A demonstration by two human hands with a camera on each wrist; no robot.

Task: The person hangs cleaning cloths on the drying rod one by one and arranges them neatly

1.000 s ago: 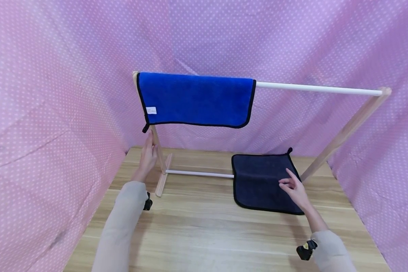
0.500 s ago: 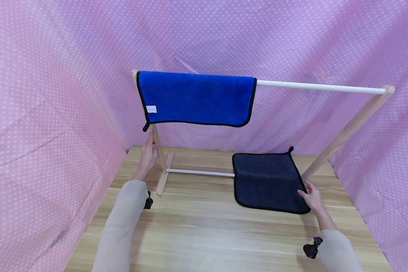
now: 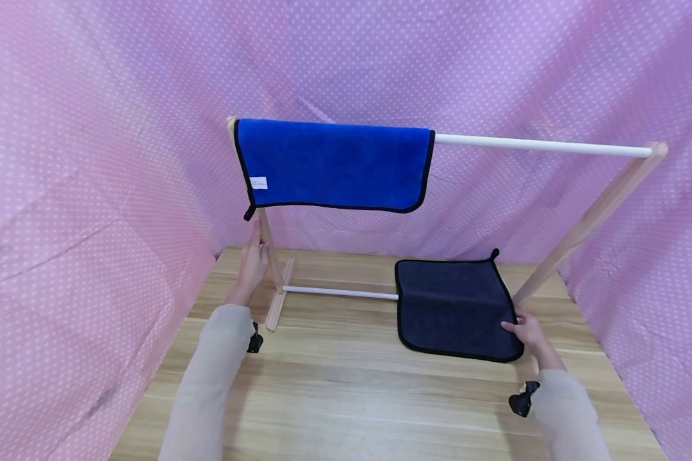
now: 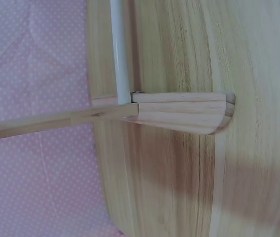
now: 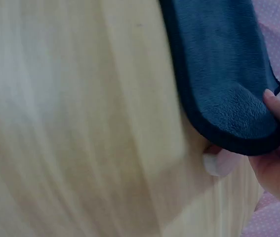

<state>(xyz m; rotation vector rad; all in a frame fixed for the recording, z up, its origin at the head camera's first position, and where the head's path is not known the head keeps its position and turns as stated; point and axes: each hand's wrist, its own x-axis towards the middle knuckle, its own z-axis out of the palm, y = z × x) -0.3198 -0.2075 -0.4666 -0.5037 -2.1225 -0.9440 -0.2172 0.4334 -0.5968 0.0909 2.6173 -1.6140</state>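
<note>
1. I see pink-lilac, white-dotted cloth [image 3: 496, 70] hanging beyond the back, left and right edges of the table [image 3: 352, 390].
2. Pale wood grain runs across the table.
3. I catch soft sheen between its side edges.

In your head view, the 1st cloth [image 3: 334, 166] hangs over the left of the top bar [image 3: 542, 145], upper left of centre; the 2nd cloth [image 3: 455, 310] covers the right of the lower bar [image 3: 340, 292], lower right of centre. Your left hand [image 3: 254, 261] is at the left post [image 3: 271, 256], your right hand [image 3: 528, 331] at the 2nd cloth's right edge. Curtain [image 3: 380, 64] stands behind.
</note>
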